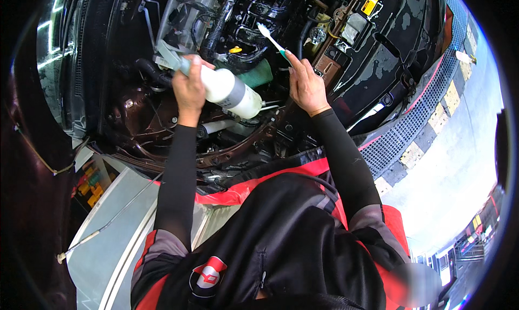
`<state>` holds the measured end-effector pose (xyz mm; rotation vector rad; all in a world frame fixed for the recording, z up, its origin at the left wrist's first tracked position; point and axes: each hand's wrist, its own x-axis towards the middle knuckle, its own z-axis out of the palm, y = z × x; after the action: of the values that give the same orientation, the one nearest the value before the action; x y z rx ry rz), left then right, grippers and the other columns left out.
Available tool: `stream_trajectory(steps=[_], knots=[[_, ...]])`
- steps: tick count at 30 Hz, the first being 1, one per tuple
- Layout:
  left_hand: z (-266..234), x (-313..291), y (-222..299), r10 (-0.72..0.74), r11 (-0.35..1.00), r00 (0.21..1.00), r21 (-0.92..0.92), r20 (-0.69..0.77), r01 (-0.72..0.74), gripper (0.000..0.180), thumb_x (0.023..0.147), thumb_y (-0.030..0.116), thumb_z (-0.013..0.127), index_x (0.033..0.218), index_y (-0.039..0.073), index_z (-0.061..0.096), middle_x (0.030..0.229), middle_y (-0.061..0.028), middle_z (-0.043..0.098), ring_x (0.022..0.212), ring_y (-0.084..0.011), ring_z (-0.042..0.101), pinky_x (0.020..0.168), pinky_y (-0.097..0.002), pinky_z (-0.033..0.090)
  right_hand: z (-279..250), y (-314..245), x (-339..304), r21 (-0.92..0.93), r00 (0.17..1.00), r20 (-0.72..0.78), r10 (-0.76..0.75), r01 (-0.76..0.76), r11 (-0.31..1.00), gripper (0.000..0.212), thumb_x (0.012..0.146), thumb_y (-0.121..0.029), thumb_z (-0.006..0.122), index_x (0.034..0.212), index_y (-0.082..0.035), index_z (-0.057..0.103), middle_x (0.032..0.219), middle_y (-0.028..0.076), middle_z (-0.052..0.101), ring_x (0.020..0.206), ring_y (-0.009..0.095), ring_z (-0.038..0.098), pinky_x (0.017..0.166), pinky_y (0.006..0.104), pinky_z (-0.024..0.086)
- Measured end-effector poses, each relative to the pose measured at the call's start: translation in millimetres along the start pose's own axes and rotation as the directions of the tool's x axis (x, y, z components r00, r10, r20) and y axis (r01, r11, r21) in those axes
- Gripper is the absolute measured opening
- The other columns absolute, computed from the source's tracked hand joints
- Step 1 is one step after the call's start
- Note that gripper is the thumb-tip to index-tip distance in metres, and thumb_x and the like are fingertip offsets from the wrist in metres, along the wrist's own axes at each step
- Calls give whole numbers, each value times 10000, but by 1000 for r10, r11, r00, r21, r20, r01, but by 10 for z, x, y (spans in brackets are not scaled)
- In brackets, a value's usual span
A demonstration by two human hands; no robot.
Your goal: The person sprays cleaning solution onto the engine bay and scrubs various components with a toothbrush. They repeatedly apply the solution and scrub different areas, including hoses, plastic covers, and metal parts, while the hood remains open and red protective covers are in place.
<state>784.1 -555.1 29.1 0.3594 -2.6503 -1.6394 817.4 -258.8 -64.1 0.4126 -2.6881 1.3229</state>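
Observation:
My left hand [189, 91] is closed round the neck of a white spray bottle [231, 92] with a grey band and a grey spray head. The bottle is tilted over the engine bay, its base toward the right. In my right hand [308, 85] is a white and green toothbrush [274, 42], gripped by the handle. Its bristled head points up and left over the wet, dark engine [265, 12], and I cannot tell whether it touches anything. A yellow loop handle [235, 49] shows between the bottle and the brush. Behind the bottle lies a green thing [259, 75], partly hidden.
Hoses, pipes and brackets crowd the bay around both hands. A red and black cover [227, 195] lies along the car's near edge, against my body. On the right is a dark panel with wet patches [397, 50], bordered by a blue-grey mesh strip [411, 126].

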Motion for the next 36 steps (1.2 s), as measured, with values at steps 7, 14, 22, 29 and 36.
stream_trajectory(steps=[7, 14, 22, 29, 36], knots=[[343, -948, -166, 159, 987, 987, 27, -19, -159, 244, 1088, 247, 656, 1093, 2, 659, 1079, -121, 735, 1013, -261, 704, 944, -398, 541, 39, 15, -21, -35, 1000, -16, -6, 5, 999, 572, 1018, -70, 655, 1574, -129, 533, 971, 124, 595, 698, 348, 671, 587, 466, 567], [-388, -1149, 87, 55, 998, 958, 20, -282, -51, 296, 1129, 289, 619, 1156, -5, 602, 1088, -114, 735, 943, -163, 693, 845, -331, 576, 72, 34, -24, -74, 1000, -14, 23, -24, 997, 586, 1021, -83, 640, 1591, -168, 528, 975, 127, 602, 670, 361, 663, 587, 482, 575], [-407, -964, -283, -182, 981, 903, -16, -388, 191, 271, 1132, 308, 635, 1160, 39, 631, 1084, -66, 743, 807, -83, 644, 642, -249, 517, 91, 47, -34, -68, 1000, 6, 3, -2, 998, 580, 1047, -35, 620, 1606, -145, 509, 933, 145, 570, 656, 358, 625, 558, 471, 522], [-613, -959, -512, -297, 924, 897, 137, -327, 356, 524, 1072, 304, 738, 1428, -41, 568, 1321, -156, 673, 1290, -228, 624, 953, -363, 589, 51, 17, -9, -70, 1000, 17, -4, 5, 997, 571, 1041, -33, 620, 1596, -123, 519, 936, 147, 568, 661, 366, 631, 554, 466, 522], [-282, -1508, -83, 23, 934, 839, 312, -543, 176, 578, 1006, 160, 796, 1462, -13, 484, 1345, -134, 570, 1153, -230, 602, 878, -331, 548, 97, 56, -52, -99, 1000, 17, -1, 3, 995, 582, 1029, -71, 629, 1594, -156, 516, 960, 124, 586, 637, 348, 664, 568, 471, 568]])
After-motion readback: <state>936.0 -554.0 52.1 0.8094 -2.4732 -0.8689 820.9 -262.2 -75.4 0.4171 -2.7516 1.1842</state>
